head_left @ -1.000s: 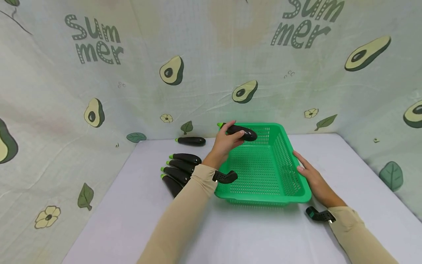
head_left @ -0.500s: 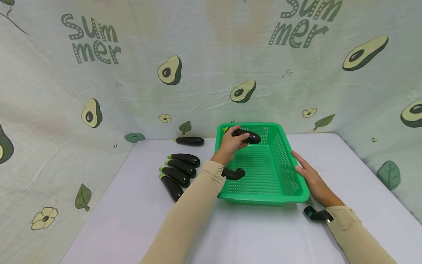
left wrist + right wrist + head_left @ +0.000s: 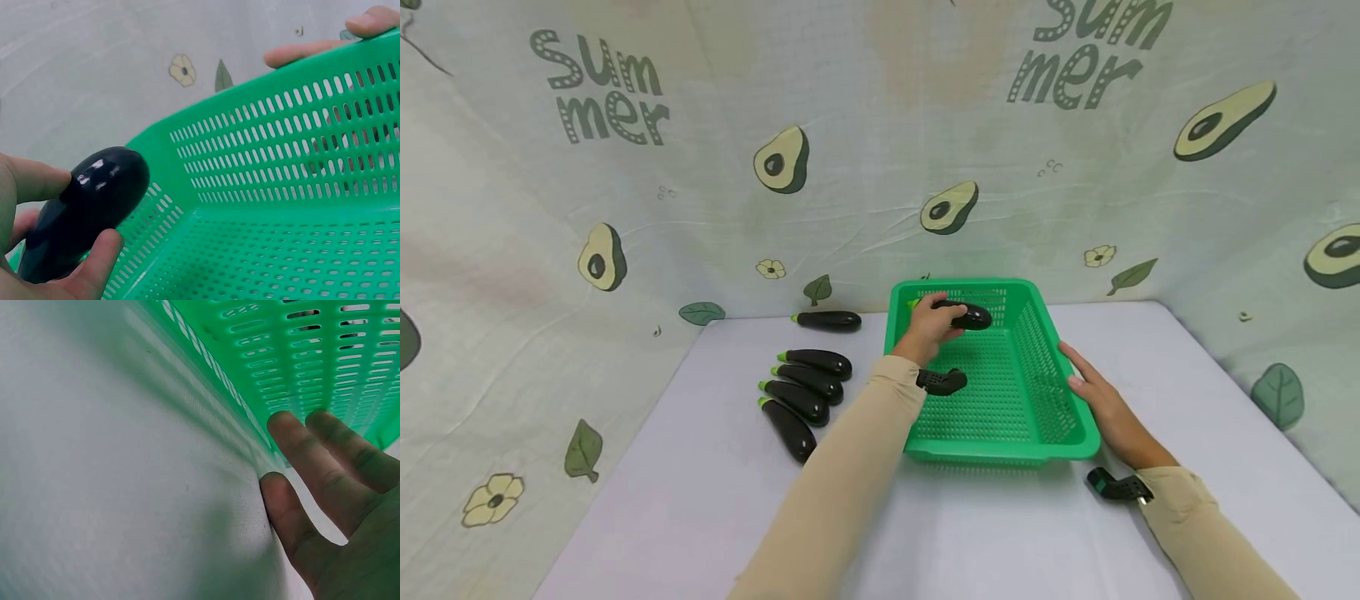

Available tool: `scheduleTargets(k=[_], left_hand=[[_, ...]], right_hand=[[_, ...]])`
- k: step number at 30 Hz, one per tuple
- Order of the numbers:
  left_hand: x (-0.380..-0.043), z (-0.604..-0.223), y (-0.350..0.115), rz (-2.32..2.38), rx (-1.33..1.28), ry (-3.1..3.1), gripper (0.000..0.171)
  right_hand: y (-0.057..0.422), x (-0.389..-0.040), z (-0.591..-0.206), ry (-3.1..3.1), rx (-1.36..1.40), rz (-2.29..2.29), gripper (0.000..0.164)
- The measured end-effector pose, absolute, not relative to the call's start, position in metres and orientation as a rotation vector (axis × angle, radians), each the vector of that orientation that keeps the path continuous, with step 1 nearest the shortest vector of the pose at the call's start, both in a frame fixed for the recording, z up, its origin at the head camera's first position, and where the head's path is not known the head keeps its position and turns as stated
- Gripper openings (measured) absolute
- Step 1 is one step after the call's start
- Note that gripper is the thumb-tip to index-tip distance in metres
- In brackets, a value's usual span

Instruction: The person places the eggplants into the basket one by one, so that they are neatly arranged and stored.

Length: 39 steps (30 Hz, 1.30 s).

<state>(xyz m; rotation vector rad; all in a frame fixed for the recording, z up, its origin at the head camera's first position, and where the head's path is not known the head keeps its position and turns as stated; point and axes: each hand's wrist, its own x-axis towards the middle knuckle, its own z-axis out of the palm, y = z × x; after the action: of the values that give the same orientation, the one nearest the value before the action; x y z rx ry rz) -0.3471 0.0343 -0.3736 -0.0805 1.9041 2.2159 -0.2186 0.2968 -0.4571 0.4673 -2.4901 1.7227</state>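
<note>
My left hand [image 3: 928,330] holds a glossy dark eggplant [image 3: 976,317] over the far left part of a green plastic basket [image 3: 977,452]. In the left wrist view, thumb and fingers grip the eggplant [image 3: 103,190] from both sides, its rounded end pointing toward the basket's inside. My right hand [image 3: 1116,417] rests at the basket's right side, thumb and forefinger at the rim. The right wrist view has its other fingers [image 3: 312,475] extended beneath the rim, near the perforated outer wall. No other eggplant shows inside the basket.
Left of the basket, several eggplants [image 3: 805,383] lie in a fanned row on the white table [image 3: 700,517]. A single eggplant [image 3: 829,322] lies farther back. Behind the table hangs a printed cloth [image 3: 865,150] with avocados and lettering.
My left hand has carried the eggplant a little to the right and lower, from above the basket's far left rim to inside its outline. The right hand stays at the rim.
</note>
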Motion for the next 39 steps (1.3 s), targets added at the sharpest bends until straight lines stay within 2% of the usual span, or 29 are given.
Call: scheduleTargets(k=[11, 39], left_hand=[[-0.354, -0.376, 0.042, 2.239, -0.116, 1.901, 0.058], [-0.359, -0.396, 0.049, 2.126, -0.183, 1.883, 0.066]], right_hand=[[0.295, -0.22, -0.457, -2.48, 0.476, 1.746, 0.056], [0.297, -0.22, -0.459, -2.479, 0.473, 1.729, 0.055]])
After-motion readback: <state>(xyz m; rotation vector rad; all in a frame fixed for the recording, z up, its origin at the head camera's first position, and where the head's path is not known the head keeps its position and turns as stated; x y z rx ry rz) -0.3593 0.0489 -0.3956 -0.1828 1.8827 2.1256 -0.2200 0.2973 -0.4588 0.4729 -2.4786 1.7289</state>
